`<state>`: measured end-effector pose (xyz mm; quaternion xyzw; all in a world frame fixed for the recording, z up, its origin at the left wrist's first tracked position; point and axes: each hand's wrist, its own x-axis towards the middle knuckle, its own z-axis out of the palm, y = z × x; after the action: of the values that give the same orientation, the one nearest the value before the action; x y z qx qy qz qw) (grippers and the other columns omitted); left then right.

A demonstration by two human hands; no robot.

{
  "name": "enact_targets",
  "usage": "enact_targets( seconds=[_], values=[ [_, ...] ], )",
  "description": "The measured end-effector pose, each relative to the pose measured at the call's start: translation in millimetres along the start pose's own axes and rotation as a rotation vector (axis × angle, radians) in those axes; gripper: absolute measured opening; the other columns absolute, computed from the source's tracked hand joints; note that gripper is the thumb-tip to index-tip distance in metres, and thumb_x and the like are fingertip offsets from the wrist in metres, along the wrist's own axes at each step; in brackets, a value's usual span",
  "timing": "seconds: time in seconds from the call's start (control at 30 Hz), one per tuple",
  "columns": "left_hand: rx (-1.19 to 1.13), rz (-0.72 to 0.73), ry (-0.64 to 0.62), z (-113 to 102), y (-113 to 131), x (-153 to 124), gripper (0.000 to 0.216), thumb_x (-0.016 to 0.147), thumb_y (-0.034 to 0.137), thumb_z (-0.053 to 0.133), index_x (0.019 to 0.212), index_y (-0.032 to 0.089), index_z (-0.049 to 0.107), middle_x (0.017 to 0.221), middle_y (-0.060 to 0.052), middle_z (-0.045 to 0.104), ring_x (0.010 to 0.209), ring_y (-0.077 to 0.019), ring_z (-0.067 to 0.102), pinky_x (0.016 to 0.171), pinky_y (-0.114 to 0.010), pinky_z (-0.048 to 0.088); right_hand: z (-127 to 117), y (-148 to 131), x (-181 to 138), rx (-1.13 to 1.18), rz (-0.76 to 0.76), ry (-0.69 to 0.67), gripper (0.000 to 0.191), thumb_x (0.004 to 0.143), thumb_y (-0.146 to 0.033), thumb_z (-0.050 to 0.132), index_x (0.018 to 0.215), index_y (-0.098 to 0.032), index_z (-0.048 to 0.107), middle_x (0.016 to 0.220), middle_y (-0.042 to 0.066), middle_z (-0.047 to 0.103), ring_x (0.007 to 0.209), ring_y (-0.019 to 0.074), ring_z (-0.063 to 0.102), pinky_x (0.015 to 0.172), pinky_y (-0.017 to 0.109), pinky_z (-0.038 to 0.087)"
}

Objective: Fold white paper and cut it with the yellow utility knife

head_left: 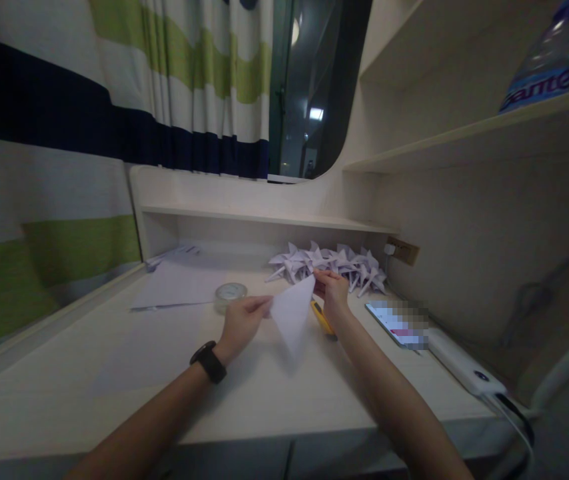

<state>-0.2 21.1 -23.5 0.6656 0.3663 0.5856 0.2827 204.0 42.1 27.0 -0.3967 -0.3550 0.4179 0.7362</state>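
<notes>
A white sheet of paper (pixel 292 313), folded to a triangle, hangs above the desk between my two hands. My left hand (pixel 244 323), with a black watch on its wrist, pinches the paper's left corner. The upper right corner is held between the fingertips of my right hand (pixel 332 290). Just under the right hand lies a yellow utility knife (pixel 323 320), partly hidden by that hand and forearm. A roll of clear tape (pixel 230 293) rests on the desk behind my left hand.
Folded paper pinwheels (pixel 324 263) are heaped at the back. White paper sheets (pixel 179 280) lie at the left. A phone (pixel 389 321) and a white power strip (pixel 464 367) with cables are at the right. A plastic bottle (pixel 547 63) stands on the upper right shelf (pixel 489 127).
</notes>
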Motion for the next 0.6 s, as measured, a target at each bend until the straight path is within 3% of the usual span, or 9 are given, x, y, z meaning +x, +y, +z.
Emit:
enact_targets(
  seconds=[0.3,0.47,0.6],
  values=[
    [-0.072,-0.08,-0.008,1.7,-2.1,1.5,0.024,0.077,0.031,0.066,0.089,0.013,0.075,0.08,-0.008,0.074,0.066,-0.0185,0.068,0.063,-0.029,0.056,-1.7,5.3,4.0,-0.062,-0.072,0.009,0.03,0.052,-0.035,0.077,0.053,-0.018,0.052,0.045,-0.004,0.055,0.04,0.0108,0.051,0.042,0.023,0.047],
    [-0.068,-0.134,0.052,-1.7,-4.9,4.5,0.022,0.077,0.028,0.065,0.089,0.012,0.075,0.083,-0.008,0.075,0.067,-0.0182,0.069,0.065,-0.028,0.057,-3.9,16.3,-1.2,-0.112,0.057,-0.222,0.036,0.059,-0.049,0.075,0.065,-0.018,0.057,0.056,-0.002,0.061,0.043,0.0107,0.055,0.043,0.021,0.046],
    [-0.044,-0.136,0.07,-4.2,-3.8,5.2,0.02,0.077,0.026,0.066,0.089,0.012,0.075,0.081,-0.008,0.075,0.065,-0.017,0.069,0.062,-0.026,0.057,-5.5,25.1,-4.1,-0.115,0.087,-0.302,0.032,0.058,-0.042,0.077,0.061,-0.016,0.059,0.057,0.0,0.063,0.048,0.0123,0.059,0.049,0.023,0.049]
  ],
)
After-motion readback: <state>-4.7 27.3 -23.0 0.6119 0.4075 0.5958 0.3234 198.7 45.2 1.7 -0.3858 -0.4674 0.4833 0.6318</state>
